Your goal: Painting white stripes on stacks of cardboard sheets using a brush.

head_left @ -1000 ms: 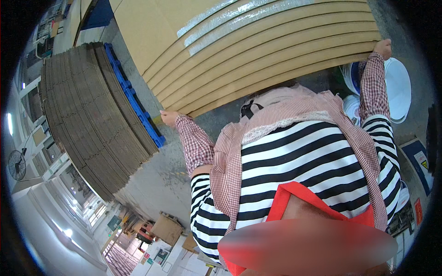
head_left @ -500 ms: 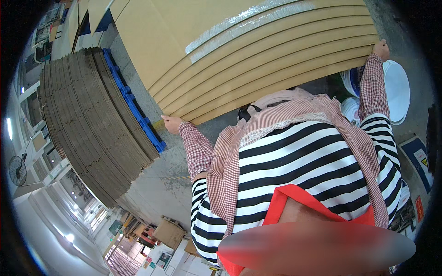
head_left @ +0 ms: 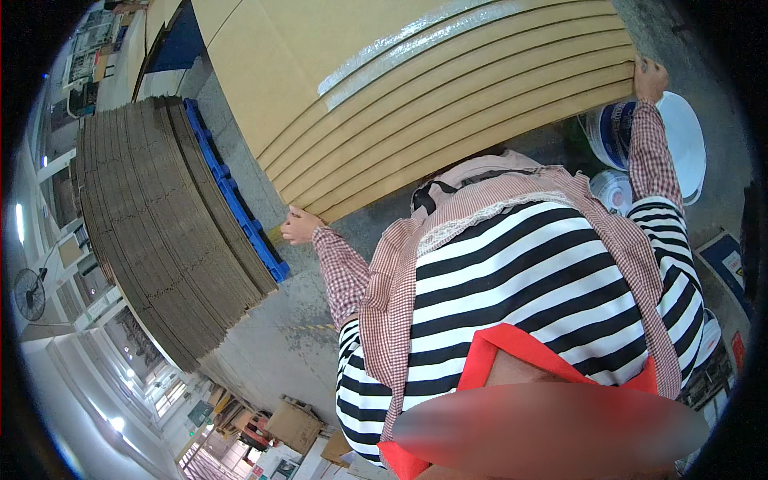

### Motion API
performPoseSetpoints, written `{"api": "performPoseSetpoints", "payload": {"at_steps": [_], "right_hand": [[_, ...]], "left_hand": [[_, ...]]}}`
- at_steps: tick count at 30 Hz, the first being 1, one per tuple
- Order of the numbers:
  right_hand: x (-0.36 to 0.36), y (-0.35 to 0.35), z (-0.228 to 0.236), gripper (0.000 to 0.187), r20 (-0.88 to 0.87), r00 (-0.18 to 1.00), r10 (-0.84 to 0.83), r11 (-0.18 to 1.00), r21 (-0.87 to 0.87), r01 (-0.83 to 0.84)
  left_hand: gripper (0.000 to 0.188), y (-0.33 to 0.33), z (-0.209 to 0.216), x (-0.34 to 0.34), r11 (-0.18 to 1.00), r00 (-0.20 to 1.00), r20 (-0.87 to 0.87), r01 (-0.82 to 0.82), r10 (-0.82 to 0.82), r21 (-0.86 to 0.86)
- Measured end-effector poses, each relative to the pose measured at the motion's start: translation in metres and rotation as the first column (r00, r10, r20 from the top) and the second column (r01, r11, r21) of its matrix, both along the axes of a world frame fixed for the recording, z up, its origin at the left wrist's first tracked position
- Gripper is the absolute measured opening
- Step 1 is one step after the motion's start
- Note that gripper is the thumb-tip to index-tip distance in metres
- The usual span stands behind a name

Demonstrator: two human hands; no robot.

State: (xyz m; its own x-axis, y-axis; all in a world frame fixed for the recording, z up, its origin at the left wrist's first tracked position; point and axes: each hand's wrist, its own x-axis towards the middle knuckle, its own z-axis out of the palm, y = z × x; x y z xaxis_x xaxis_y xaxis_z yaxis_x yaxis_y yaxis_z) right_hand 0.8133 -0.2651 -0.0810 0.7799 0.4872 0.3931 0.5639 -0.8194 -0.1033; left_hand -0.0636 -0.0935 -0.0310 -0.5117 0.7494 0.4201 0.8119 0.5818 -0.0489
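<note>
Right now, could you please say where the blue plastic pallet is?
In the head view, the blue plastic pallet is left of centre, along the right edge of the tall grey-brown cardboard stack.

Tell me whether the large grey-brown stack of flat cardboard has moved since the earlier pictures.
No; against the blue plastic pallet along its edge, the grey-brown cardboard stack shows no shift either way.

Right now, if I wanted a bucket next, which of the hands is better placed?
Probably the right hand: it is at the right corner of the cardboard, near the buckets. The left hand is at the left corner, much farther from them.
</note>
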Motion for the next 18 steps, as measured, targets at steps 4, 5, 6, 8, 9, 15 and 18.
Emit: {"api": "performPoseSetpoints", "payload": {"at_steps": [4, 5, 6, 8, 9, 15, 18], "right_hand": [[0.005, -0.004, 0.003, 0.058, -0.184, 0.981, -0.063, 0.987, -0.157, 0.033], [0.008, -0.002, 0.003, 0.060, -0.314, 0.943, -0.112, 0.959, -0.284, 0.019], [0.013, 0.001, 0.005, 0.060, -0.286, 0.953, -0.104, 0.944, -0.331, 0.004], [0.021, 0.007, 0.008, 0.061, -0.321, 0.941, -0.106, 0.948, -0.317, -0.001], [0.025, 0.008, 0.010, 0.062, -0.326, 0.932, -0.157, 0.943, -0.331, 0.043], [0.031, 0.003, 0.007, 0.069, -0.825, 0.563, 0.043, 0.905, 0.271, 0.328], [0.030, -0.002, 0.006, 0.067, -0.614, 0.787, 0.058, 0.939, 0.300, 0.165]], "left_hand": [[0.047, -0.014, -0.012, -0.003, 0.997, 0.983, 0.180, -0.030, 0.042, -0.068], [0.046, -0.012, -0.013, -0.007, 0.997, 0.961, 0.275, 0.000, 0.020, -0.073], [0.046, -0.011, -0.013, -0.012, 0.991, 0.972, 0.235, 0.031, 0.001, -0.132], [0.047, -0.004, -0.008, -0.029, 0.973, 0.969, 0.243, 0.104, -0.052, -0.207], [0.049, 0.000, -0.005, -0.038, 0.924, 0.960, 0.264, 0.179, -0.090, -0.336], [0.060, 0.002, 0.009, -0.069, 0.939, 0.023, 0.990, -0.314, -0.140, 0.140], [0.064, -0.003, 0.010, -0.047, 0.927, 0.487, 0.860, -0.234, -0.150, 0.294]]}}
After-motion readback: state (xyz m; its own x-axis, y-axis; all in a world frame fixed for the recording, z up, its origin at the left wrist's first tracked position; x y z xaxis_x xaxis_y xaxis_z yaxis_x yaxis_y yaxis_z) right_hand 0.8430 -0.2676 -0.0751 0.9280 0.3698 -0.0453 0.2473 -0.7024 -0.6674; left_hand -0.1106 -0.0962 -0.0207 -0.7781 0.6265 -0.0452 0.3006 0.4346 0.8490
